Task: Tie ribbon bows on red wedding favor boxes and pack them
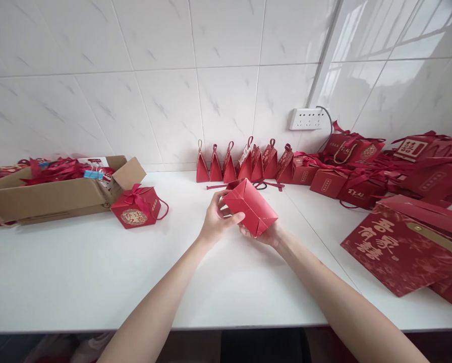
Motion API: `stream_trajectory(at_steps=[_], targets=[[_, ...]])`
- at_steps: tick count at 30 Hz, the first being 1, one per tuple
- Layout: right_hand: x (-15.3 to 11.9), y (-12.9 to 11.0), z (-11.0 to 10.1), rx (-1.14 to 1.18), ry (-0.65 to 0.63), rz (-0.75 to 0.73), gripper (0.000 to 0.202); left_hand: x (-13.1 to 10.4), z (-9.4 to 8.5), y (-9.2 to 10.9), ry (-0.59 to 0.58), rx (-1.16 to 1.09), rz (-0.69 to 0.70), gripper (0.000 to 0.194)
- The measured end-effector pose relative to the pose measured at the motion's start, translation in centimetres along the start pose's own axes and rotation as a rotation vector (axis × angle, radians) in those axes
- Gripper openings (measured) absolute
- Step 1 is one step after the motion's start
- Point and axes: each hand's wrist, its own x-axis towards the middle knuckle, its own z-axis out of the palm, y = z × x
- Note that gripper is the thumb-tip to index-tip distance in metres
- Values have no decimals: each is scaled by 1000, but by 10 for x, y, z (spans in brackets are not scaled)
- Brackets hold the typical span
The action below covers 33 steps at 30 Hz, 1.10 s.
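Note:
A red paper gift box [250, 206] is held up over the middle of the white table, tilted, with its folded bottom panel turned towards me. My left hand [220, 217] grips its left end, thumb on the near face and fingers behind. Under the right end, my right hand [266, 234] supports the box, most of its fingers hidden beneath. Behind the box, a red ribbon strip [226, 186] and a dark cord loop [261, 184] lie on the table. To the left stands a finished-looking red gift box [137, 206] with a bow and a cord handle.
Several small triangular red boxes [229, 164] with loops line the tiled wall. An open cardboard carton [52, 199] of red ribbons sits at the left. Piled red gift boxes [362, 186] and a large red bag [400, 247] occupy the right. A socket strip [307, 119] is on the wall.

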Motion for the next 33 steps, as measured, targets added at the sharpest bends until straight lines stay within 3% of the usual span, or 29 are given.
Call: stream_trajectory(at_steps=[8, 14, 18, 21, 25, 28, 30, 33], targets=[[4, 7, -8, -53, 0, -41, 26, -2, -1, 2, -2, -1, 40, 52], [10, 3, -15, 49, 123, -228, 20, -2, -9, 4, -91, -79, 28, 48], [5, -4, -17, 43, 168, -266, 19, -2, -11, 3, -150, 5, 27, 36], [2, -7, -17, -8, 230, -290, 22, -2, -10, 1, -145, 57, 4, 42], [0, -6, -16, -139, 392, -416, 31, -2, -6, -5, -36, 98, -137, 53], [1, -3, -17, -385, 568, -541, 39, -3, -2, -9, 24, 175, -178, 69], [3, 0, -19, -526, 613, -603, 46, -2, -3, -11, 103, 272, -115, 78], [9, 4, -23, -683, 611, -566, 54, 3, -16, -15, 401, 488, 81, 75]])
